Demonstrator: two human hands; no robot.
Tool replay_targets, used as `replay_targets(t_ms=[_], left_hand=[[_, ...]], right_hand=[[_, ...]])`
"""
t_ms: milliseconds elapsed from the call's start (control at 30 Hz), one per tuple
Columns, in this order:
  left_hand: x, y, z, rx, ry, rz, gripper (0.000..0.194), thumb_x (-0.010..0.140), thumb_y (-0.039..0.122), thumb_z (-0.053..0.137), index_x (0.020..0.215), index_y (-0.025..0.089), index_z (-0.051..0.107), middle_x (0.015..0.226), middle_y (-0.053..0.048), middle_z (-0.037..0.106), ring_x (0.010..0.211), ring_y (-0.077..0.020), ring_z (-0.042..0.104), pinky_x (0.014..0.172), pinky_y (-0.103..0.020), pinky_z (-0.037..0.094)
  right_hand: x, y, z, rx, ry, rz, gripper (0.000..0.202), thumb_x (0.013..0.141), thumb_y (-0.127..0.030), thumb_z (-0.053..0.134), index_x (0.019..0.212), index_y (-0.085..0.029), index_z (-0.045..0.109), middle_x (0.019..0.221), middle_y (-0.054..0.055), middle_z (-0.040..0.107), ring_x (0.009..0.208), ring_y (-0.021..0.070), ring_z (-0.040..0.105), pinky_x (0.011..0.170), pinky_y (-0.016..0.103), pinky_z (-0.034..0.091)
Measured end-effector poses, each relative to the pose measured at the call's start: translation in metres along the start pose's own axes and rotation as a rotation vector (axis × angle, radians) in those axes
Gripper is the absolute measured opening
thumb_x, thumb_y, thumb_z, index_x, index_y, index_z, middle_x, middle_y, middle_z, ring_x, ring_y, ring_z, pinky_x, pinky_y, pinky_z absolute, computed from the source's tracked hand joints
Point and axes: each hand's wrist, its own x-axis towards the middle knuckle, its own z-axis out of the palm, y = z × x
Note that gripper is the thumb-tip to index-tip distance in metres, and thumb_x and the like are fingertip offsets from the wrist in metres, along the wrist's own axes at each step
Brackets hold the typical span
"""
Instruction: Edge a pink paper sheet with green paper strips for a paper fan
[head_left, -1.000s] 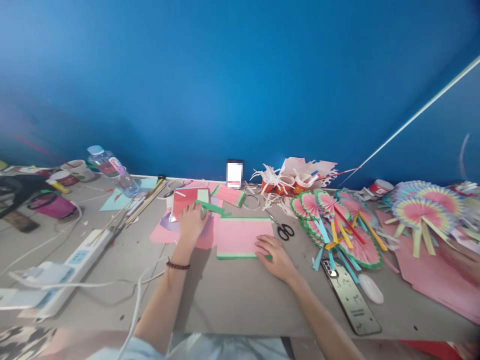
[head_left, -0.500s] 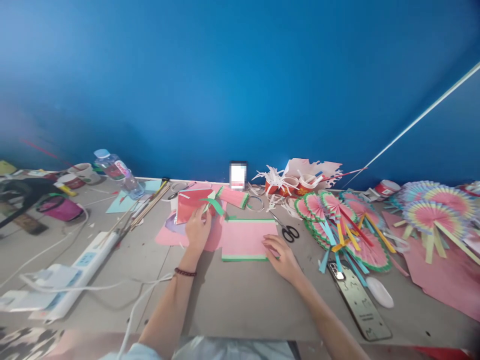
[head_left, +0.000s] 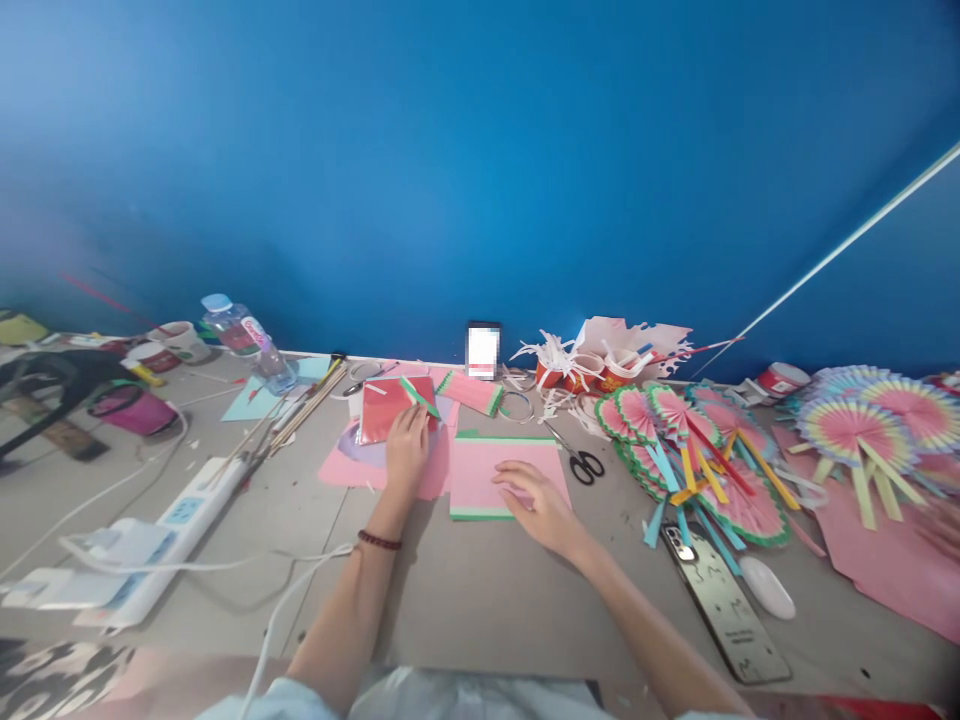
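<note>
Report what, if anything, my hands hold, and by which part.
The left hand is at the near side of the green strip, grip unclear; the right hand, open over the pink sheet, holds nothing.

head camera: is riding on the person's head | way: is looking forward and down | near: left hand (head_left: 407, 452) and right hand (head_left: 537, 506) are showing close by, below the middle | view: desk (head_left: 472, 610) is filling the bottom half, blue wall (head_left: 480, 170) the top
</note>
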Motion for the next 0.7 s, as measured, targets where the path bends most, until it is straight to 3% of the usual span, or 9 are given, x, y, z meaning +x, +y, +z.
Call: replay_targets(t_ms=[100, 233, 433, 600, 700], left_hand=[[-0.002, -0.006, -0.002, 0.09, -0.058, 0.044, 0.046, 0.078, 0.004, 0.035, 0.116, 0.014, 0.06, 0.116, -0.013, 0.062, 0.114, -0.0261, 0.052, 0.097, -0.044, 0.043], [-0.001, -0.008, -0.009, 0.183, -0.022, 0.062, 0.049, 0.077, 0.003, 0.036, 0.119, 0.017, 0.058, 0.121, -0.011, 0.059, 0.117, -0.0276, 0.048, 0.097, -0.046, 0.043], [0.002, -0.012, -0.007, 0.245, -0.072, 0.057, 0.05, 0.074, 0.0, 0.035, 0.113, 0.017, 0.06, 0.122, -0.013, 0.057, 0.115, -0.0282, 0.049, 0.095, -0.047, 0.043], [0.001, -0.001, -0.007, 0.056, -0.004, 0.055, 0.042, 0.084, 0.009, 0.036, 0.119, 0.019, 0.056, 0.129, -0.014, 0.048, 0.12, -0.0254, 0.047, 0.096, -0.043, 0.044], [-0.001, 0.016, -0.006, -0.192, 0.046, -0.021, 0.038, 0.086, 0.018, 0.043, 0.123, 0.021, 0.052, 0.136, -0.013, 0.039, 0.107, -0.0203, 0.055, 0.09, -0.037, 0.049]], right_hand=[[0.002, -0.001, 0.01, 0.068, -0.004, 0.011, 0.022, 0.088, -0.024, 0.048, 0.102, -0.022, 0.066, 0.113, 0.009, 0.06, 0.11, 0.0196, 0.055, 0.095, 0.038, 0.047], [-0.005, 0.007, 0.021, 0.156, 0.023, 0.1, 0.022, 0.089, -0.027, 0.047, 0.098, -0.022, 0.066, 0.112, 0.01, 0.059, 0.104, 0.0187, 0.058, 0.077, 0.03, 0.055], [-0.009, 0.013, 0.024, 0.132, 0.083, 0.093, 0.021, 0.089, -0.026, 0.046, 0.093, -0.022, 0.067, 0.106, 0.009, 0.062, 0.1, 0.0194, 0.06, 0.075, 0.03, 0.056], [-0.006, 0.012, 0.022, 0.111, 0.107, 0.062, 0.021, 0.089, -0.025, 0.046, 0.093, -0.022, 0.066, 0.103, 0.009, 0.063, 0.099, 0.0196, 0.06, 0.081, 0.033, 0.053], [-0.007, 0.013, 0.021, 0.151, 0.109, 0.078, 0.021, 0.089, -0.026, 0.046, 0.093, -0.021, 0.066, 0.103, 0.009, 0.063, 0.099, 0.02, 0.06, 0.081, 0.033, 0.052]])
